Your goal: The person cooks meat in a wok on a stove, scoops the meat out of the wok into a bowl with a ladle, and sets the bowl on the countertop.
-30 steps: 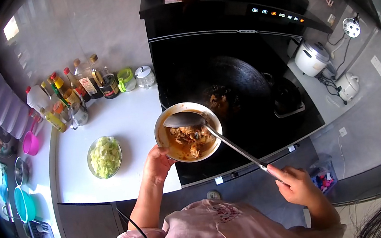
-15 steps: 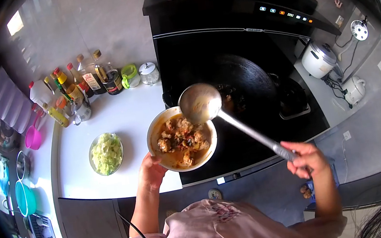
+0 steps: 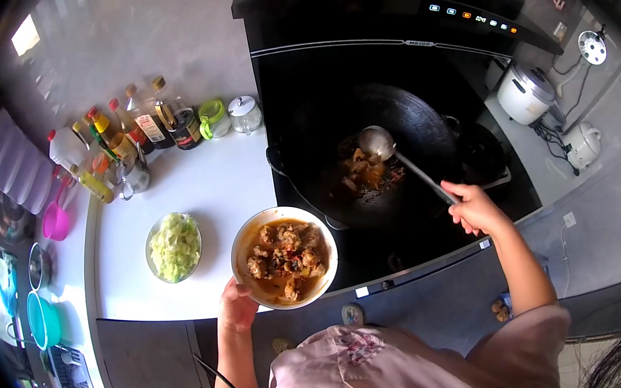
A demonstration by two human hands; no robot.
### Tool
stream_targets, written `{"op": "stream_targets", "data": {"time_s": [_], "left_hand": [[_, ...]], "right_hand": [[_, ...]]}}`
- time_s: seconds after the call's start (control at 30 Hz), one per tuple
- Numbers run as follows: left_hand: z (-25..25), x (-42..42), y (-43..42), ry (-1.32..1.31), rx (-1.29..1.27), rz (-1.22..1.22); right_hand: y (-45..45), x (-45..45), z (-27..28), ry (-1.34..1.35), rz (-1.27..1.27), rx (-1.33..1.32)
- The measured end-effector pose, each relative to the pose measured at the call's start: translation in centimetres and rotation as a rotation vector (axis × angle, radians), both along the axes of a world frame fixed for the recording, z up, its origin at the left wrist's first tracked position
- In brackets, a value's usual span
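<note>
My left hand [image 3: 238, 304] grips the lower left rim of a white bowl [image 3: 238, 240], which holds browned chunks of food [image 3: 289, 240] in reddish sauce. The bowl is held by the front edge of the stove, left of the wok. My right hand [image 3: 474, 208] is closed round the handle of a metal ladle [image 3: 377, 142]. The ladle's head is down inside the dark wok [image 3: 415, 120], touching more saucy food [image 3: 365, 173] at its bottom.
On the white counter [image 3: 119, 245] at the left sits a bowl of chopped pale green vegetable [image 3: 173, 247]. Several bottles [image 3: 150, 125] and two jars [image 3: 213, 119] line the wall. A rice cooker [image 3: 525, 92] stands right of the stove, below the range hood [image 3: 379, 2].
My right hand has carried the ladle from over the bowl to the right and down into the wok. The bowl in my left hand has moved left and closer to my body.
</note>
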State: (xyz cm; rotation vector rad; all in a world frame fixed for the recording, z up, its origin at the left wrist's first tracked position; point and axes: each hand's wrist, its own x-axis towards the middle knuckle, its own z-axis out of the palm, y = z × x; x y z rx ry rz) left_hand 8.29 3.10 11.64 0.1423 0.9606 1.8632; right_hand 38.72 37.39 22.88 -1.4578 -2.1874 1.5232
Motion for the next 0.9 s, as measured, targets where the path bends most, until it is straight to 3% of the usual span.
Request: {"op": "stream_targets", "data": {"time_s": [0.17,0.6,0.73,0.9], "left_hand": [[-1.7,0.1,1.3,0.010,-0.007,-0.068],[-2.8,0.3,3.7,0.002,-0.002,-0.159],[-2.2,0.2,3.8,-0.014,-0.028,-0.165],[-2.9,-0.3,3.6,-0.046,0.024,-0.183]], "right_hand": [[-2.0,0.7,2.1,0.149,-0.032,-0.497],[-7.3,4.2,3.4,0.452,0.004,-0.949],[-10.4,4.1,4.6,0.478,0.079,-0.922],[-15.9,3.1,4.6,0.167,0.205,-0.406]]}}
